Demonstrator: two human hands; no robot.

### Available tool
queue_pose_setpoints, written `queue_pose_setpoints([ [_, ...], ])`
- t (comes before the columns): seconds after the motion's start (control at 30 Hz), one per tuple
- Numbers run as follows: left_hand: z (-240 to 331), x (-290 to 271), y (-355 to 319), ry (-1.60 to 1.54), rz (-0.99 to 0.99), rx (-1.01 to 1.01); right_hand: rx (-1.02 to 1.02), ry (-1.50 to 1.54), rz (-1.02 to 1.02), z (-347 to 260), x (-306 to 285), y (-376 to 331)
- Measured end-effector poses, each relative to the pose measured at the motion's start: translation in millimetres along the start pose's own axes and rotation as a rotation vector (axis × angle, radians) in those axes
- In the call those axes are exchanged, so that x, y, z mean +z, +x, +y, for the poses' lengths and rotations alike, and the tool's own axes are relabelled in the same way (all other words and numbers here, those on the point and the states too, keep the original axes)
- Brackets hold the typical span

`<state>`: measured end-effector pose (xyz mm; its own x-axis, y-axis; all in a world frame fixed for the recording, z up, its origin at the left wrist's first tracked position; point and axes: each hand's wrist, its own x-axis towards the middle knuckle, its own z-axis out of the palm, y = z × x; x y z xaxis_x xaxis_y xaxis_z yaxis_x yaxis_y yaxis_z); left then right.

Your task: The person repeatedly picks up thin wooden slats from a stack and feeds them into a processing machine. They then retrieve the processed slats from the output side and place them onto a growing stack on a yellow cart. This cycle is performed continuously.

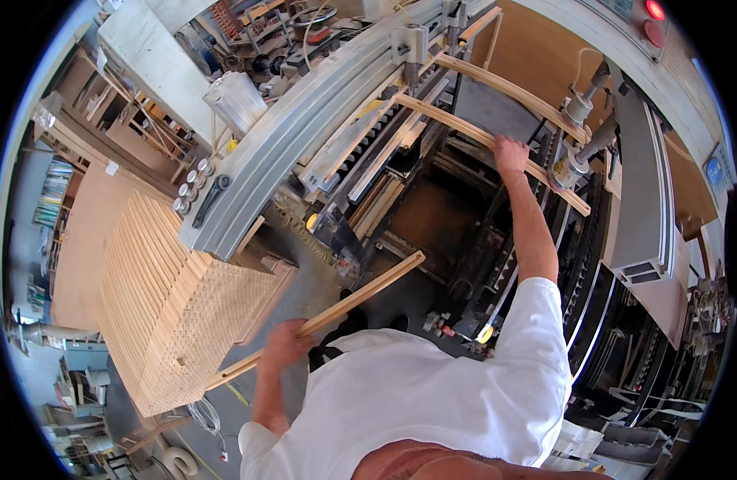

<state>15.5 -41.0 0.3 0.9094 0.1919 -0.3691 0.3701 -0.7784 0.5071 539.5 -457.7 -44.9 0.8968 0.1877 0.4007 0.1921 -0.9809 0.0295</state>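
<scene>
While your left hand (290,342) holds a long wooden strip (368,293) slantwise in front of your body, its fingers are clamped around it near the middle. The strip's lower end lies near the bottom corner of the stack of wooden strips (196,320) to your left; its upper end points toward the machine's dark opening (444,200). Your right hand (511,156) reaches forward, its fingers closed over a second strip (448,120), which spans the machine from the grey rail (300,132) side to the metal cylinders (571,168) on your right. Farther from you, a third strip (512,86) runs roughly alongside that one, apart from it. You wear a white shirt (432,388).
</scene>
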Motion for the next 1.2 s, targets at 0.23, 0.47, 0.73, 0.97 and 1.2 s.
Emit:
queue_pose_setpoints([
  [0.23, -7.6, -76.4, -79.4, -0.254, 0.032, -0.180, 0.103, -0.069, -0.199, -23.2, -17.1, 10.5],
  [0.47, -87.6, -154.1, -202.1, -0.639, 0.274, -0.346, 0.110, 0.226, 0.192, -35.3, -14.6, 0.7],
  [0.73, -260.8, -222.0, -245.7, -0.755, 0.831, -0.287, -0.062, 1.193, 0.090, -253.3, -91.3, -139.4],
  [0.97, -478.6, -294.3, -199.2, -0.363, 1.111, -0.679, -0.244, 1.107, -0.340, -405.7, -92.9, -343.9],
  [1.2, -559.7, -353.2, -133.8, -0.274, 0.899, -0.859, -0.110, 0.744, -0.740, -413.2, -71.7, -495.4],
])
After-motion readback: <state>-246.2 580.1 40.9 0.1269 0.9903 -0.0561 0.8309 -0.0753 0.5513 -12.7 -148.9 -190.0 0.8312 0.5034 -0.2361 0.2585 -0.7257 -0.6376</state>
